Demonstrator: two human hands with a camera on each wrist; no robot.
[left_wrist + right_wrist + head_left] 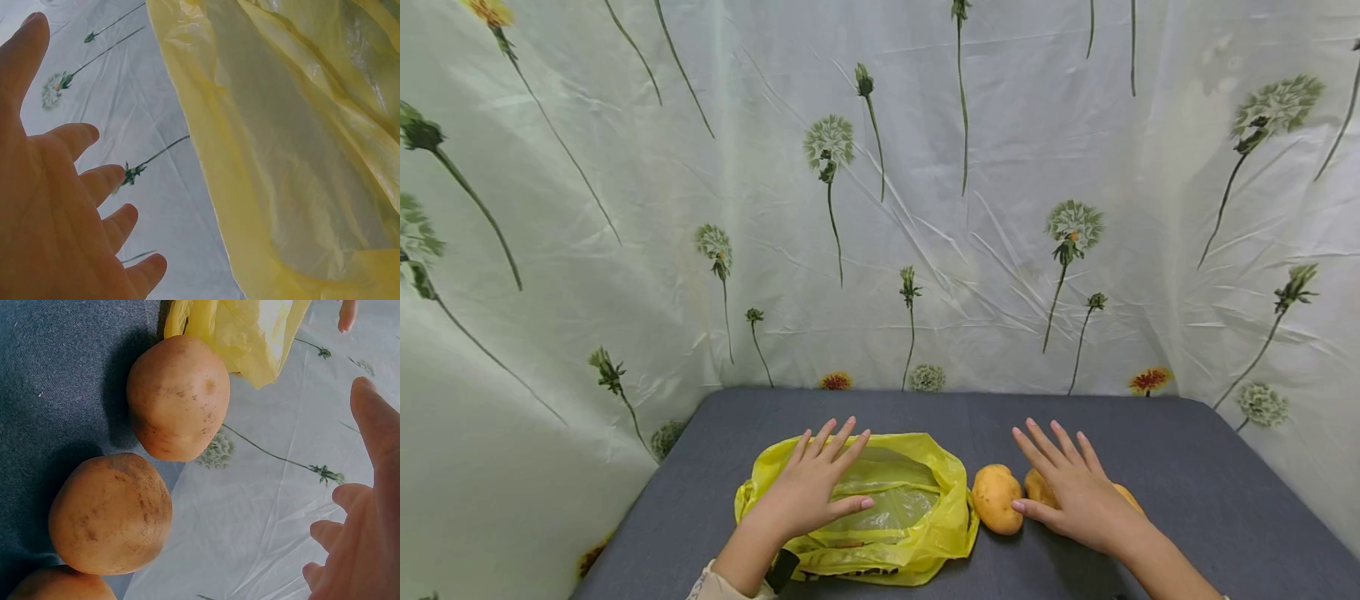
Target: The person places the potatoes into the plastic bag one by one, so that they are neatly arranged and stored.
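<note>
spread wide and empty, my left grip [808, 497] hovers near the yellow bag [953, 500], my right grip [1082, 504] by three potatoes [997, 498] outside it.

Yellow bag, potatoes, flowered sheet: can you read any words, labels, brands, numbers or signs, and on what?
None can be read.
Yellow bag: dark marks on its near edge, possibly print, too small to read.
Potatoes: none visible.
Flowered sheet: printed flowers, no words seen.
</note>
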